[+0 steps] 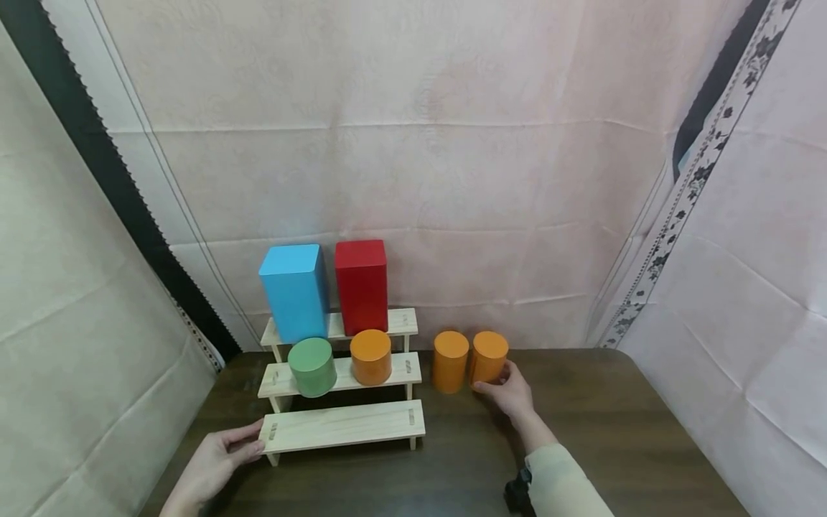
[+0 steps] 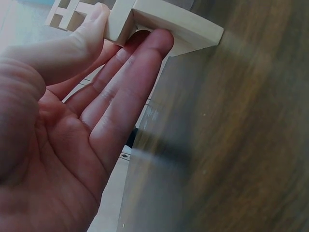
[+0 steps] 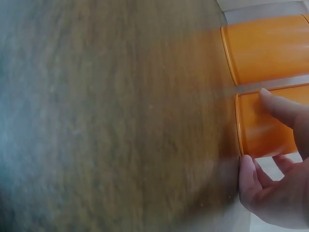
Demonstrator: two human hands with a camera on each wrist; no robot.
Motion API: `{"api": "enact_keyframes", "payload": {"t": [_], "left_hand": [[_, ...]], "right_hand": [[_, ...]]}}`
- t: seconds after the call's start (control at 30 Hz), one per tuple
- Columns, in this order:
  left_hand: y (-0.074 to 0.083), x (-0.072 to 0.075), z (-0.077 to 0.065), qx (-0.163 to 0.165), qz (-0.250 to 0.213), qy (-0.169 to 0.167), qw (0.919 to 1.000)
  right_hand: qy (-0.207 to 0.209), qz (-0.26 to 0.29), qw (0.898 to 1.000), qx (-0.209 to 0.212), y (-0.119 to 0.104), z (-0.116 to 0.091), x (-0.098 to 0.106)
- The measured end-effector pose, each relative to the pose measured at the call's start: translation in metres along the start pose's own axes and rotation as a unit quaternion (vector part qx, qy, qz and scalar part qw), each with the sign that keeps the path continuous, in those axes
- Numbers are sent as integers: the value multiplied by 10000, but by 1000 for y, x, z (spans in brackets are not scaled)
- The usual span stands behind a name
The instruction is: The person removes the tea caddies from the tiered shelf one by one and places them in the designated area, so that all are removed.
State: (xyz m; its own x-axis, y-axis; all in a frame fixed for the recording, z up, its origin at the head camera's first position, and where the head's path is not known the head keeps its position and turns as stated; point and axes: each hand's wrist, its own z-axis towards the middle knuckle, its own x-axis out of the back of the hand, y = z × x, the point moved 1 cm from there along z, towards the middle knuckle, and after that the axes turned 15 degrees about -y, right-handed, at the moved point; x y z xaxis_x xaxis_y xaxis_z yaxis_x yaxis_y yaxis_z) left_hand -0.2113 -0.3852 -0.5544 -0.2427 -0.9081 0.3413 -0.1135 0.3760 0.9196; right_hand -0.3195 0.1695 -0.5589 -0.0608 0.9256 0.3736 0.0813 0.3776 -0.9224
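Left grip (image 1: 218, 457), right grip (image 1: 510, 394) apart

Room over bottom step (image 1: 342, 425) and right of right hand (image 1: 513, 395). Left cylinder (image 1: 450, 362) crowds right cylinder (image 1: 487, 353) on its left, slim gap between. Cloth (image 1: 426, 179) walls off the back.

The smooth rightmost orange plastic-looking cylinder (image 1: 488, 359) gleams softly, the pale wooden three-step stand (image 1: 345, 425) sits matt, the dark-brown wood-grained table (image 1: 614, 431) shines faintly, the off-white cloth backdrop (image 1: 452, 179) creases dully!
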Motion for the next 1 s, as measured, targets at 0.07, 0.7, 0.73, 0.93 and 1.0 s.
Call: {"api": "enact_keyframes", "payload": {"t": [0.07, 0.7, 0.73, 0.93, 1.0], "left_hand": [[0, 0, 0, 16, 8, 6, 10000], [-3, 0, -1, -168, -252, -230, 9993], [-3, 0, -1, -159, -258, -222, 9993], [-2, 1, -1, -125, -277, -181, 9994], [-1, 1, -2, -104, -267, -154, 9995]], "right_hand": [[19, 148, 9999, 20, -2, 1, -1], [236, 416, 9988, 102, -10, -5, -5], [236, 413, 9988, 121, -10, -6, -5], [276, 322, 9990, 138, -11, -6, -5], [277, 350, 9989, 150, -11, -6, -6]]}}
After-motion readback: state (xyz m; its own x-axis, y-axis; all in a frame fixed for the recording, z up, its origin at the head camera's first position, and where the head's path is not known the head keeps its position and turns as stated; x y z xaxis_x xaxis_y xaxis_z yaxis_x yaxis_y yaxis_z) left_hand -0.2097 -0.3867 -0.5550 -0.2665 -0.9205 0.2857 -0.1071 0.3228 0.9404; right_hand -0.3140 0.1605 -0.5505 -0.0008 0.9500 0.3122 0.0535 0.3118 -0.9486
